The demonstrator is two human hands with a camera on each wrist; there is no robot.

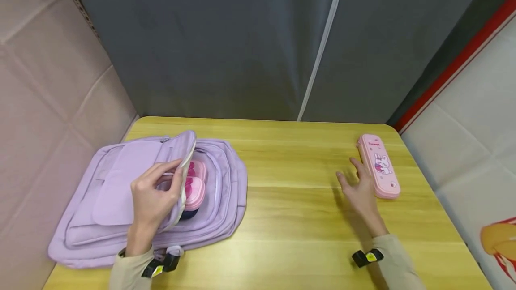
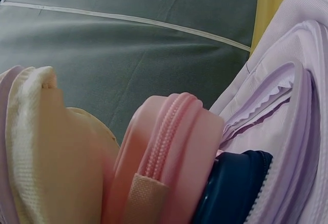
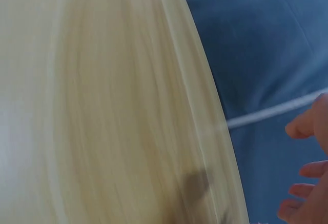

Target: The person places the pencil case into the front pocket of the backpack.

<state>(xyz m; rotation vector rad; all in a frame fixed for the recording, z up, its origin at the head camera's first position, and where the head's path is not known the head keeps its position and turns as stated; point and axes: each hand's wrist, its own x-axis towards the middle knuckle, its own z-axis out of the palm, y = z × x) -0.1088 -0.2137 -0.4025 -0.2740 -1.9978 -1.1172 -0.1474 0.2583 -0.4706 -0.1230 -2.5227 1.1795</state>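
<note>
Head view: yellow wooden table (image 1: 298,200); grey curtain (image 1: 242,39) behind.

Yellow wooden table (image 1: 306,218) before grey curtain (image 1: 242,44).

Head view looks down; wrist views sit close over the table (image 1: 298,218)

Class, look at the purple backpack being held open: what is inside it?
Inside the purple backpack, whose flap the left hand holds up, sit pink zipped cases above a dark blue item. Anything deeper is covered by the flap and the cases.
</note>
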